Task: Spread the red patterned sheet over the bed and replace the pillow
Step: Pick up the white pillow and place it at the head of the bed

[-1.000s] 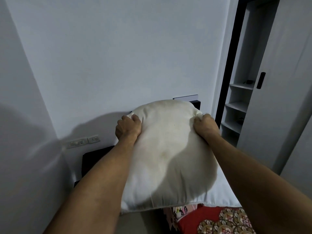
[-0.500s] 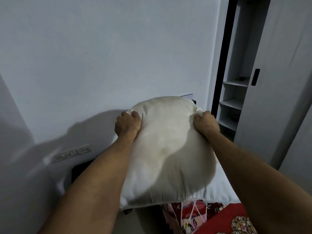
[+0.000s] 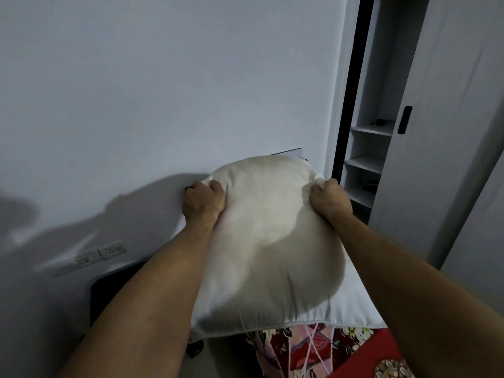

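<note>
A plump white pillow (image 3: pixel 270 241) fills the middle of the head view, held up in front of the wall. My left hand (image 3: pixel 203 201) grips its upper left corner and my right hand (image 3: pixel 331 200) grips its upper right corner, both fists closed on the fabric. Below the pillow, the red patterned sheet (image 3: pixel 351 353) shows at the bottom right. A second white pillow or cushion edge (image 3: pixel 360 301) lies under the held pillow on the right. Most of the bed is hidden by the pillow and my arms.
A pale wall (image 3: pixel 163 91) stands close ahead with power sockets (image 3: pixel 101 253) low on the left. A dark piece of furniture (image 3: pixel 109 293) sits below them. On the right is an open shelf unit (image 3: pixel 365 159) and a white wardrobe door (image 3: pixel 450 132) with a black handle.
The view has drifted left and slightly down, so the sockets and wardrobe shifted in the frame. Both hands keep the same grip on the pillow, which has lowered a little.
</note>
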Motion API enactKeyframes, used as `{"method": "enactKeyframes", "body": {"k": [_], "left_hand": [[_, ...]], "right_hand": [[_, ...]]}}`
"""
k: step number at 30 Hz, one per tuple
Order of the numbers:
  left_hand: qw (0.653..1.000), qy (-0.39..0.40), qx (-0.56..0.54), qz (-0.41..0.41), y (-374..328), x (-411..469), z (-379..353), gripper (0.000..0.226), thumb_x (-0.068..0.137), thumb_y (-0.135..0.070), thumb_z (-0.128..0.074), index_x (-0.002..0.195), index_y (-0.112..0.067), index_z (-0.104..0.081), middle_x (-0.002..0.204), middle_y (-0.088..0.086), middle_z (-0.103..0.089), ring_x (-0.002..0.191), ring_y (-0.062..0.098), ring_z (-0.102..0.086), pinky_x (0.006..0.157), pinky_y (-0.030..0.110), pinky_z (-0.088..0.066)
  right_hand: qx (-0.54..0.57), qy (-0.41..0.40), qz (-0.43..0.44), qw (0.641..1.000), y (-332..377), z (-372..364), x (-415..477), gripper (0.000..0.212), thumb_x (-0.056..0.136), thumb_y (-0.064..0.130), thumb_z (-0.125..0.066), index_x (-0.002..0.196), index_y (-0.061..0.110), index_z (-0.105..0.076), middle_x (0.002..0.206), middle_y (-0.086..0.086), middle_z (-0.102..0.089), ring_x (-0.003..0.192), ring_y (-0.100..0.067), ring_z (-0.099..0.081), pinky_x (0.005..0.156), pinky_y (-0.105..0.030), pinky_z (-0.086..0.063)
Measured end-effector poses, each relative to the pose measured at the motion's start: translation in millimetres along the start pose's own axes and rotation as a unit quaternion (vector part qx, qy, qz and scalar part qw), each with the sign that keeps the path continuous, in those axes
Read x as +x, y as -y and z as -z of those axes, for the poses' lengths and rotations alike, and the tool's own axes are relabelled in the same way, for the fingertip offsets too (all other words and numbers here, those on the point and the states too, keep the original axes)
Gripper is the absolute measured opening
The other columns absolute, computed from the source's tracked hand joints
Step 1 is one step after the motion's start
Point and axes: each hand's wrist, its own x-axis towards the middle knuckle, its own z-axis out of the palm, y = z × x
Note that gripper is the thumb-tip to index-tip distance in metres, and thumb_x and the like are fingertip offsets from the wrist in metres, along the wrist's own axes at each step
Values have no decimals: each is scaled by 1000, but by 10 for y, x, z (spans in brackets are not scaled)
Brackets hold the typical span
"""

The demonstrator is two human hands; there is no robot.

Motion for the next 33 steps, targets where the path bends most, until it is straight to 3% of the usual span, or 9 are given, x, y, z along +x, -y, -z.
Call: {"method": "enactKeyframes", "body": {"k": [5,9,15,24,33], "left_hand": [[1000,8,-1,-2,-267,208,-261,58,100,-47,-36,131,-1,-51,130,22,-57,117,40,-56,87,42,-46],[1000,4,-4,-14,-499,369,-448,56,101,-45,-35,131,0,-50,129,22,-57,116,40,-56,80,40,-42],[1000,4,-7,-10,-703,606,-667,58,101,-47,-34,133,-1,-49,131,23,-55,117,40,-55,87,43,-46],[1000,4,-11,-5,-709,1090,-887,58,101,-46,-35,132,0,-50,130,23,-55,117,41,-55,89,43,-46],[999,26,-6,-39,-676,1860,-1152,59,100,-48,-33,133,-1,-49,129,22,-55,114,39,-56,81,42,-43]], "right_hand": [[2,-2,0,1000,-80,-46,404,46,101,37,-43,131,3,-47,134,-19,-54,120,-38,-55,97,-45,-46],[1,-12,8,1000,-102,-31,749,45,101,37,-42,130,3,-48,131,-18,-55,118,-38,-56,96,-45,-48],[4,-13,13,1000,-91,-44,1143,47,100,38,-43,131,3,-47,131,-19,-55,119,-39,-56,97,-46,-48],[10,-8,10,1000,84,-359,1512,46,101,39,-44,131,4,-49,129,-16,-56,116,-36,-57,94,-45,-48],[2,-35,-16,999,362,-778,1824,46,101,37,-42,132,4,-47,131,-17,-55,118,-36,-56,95,-46,-48]]}}
